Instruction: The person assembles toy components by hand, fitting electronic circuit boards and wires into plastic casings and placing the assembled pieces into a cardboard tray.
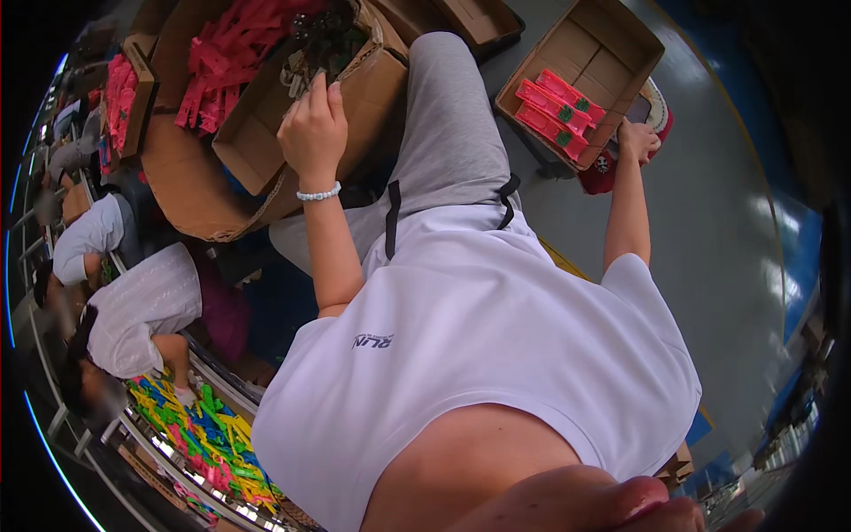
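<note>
My left hand (312, 129) is over the edge of a cardboard box (244, 142), beside a pile of small dark and metallic parts (324, 44). Its index finger and thumb are stretched out and slightly apart, with nothing visible between them. A pale beaded bracelet circles that wrist. On the right, my right hand (638, 142) is curled at the near right corner of a shallow cardboard tray (612, 44). What its fingers grip is hidden. Inside the tray, several pinkish-red plastic pieces (560, 111) carry small green parts and lie side by side.
Pink plastic pieces (222, 62) fill a large carton (191, 186) at the upper left. A red and white object (598, 177) stands under the tray. People in light shirts (146, 301) bend over a bench of colourful plastic pieces (208, 434) at the left. Grey floor (700, 204) extends rightward.
</note>
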Available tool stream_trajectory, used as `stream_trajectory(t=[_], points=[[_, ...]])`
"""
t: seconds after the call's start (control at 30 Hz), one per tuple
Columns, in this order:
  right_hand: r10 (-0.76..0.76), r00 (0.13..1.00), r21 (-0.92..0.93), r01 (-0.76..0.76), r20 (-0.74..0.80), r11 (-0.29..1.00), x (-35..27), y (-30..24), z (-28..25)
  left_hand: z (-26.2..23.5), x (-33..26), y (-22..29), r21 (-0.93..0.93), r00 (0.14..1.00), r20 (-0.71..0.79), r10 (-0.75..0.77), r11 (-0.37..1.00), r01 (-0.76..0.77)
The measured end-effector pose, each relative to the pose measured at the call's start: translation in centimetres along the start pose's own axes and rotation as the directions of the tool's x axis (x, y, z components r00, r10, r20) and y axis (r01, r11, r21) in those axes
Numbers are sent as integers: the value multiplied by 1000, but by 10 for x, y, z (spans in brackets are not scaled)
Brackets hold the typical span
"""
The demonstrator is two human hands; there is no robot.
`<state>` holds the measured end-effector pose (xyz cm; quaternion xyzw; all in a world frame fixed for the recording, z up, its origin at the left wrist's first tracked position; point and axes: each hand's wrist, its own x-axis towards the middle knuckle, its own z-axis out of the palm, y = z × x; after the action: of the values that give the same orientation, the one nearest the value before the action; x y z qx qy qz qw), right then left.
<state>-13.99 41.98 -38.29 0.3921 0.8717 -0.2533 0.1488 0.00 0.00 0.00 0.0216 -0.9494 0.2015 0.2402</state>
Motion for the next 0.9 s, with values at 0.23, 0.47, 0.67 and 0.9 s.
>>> stream_trajectory(t=[0.23,0.47,0.67,0.9], points=[[-123,966,-200,76,-229,977,82,78,-120,31,-45,91,-513,973,64,-223,829,223],[-235,892,-81,221,-386,972,170,83,-190,22,-48,3,-766,955,256,-149,572,294],[-575,429,-119,721,-697,682,31,-108,-270,80,-74,-147,5,773,586,-242,955,296],[-922,-226,48,966,-314,-253,-266,-358,-189,179,-106,-155,-262,775,604,-184,873,411]])
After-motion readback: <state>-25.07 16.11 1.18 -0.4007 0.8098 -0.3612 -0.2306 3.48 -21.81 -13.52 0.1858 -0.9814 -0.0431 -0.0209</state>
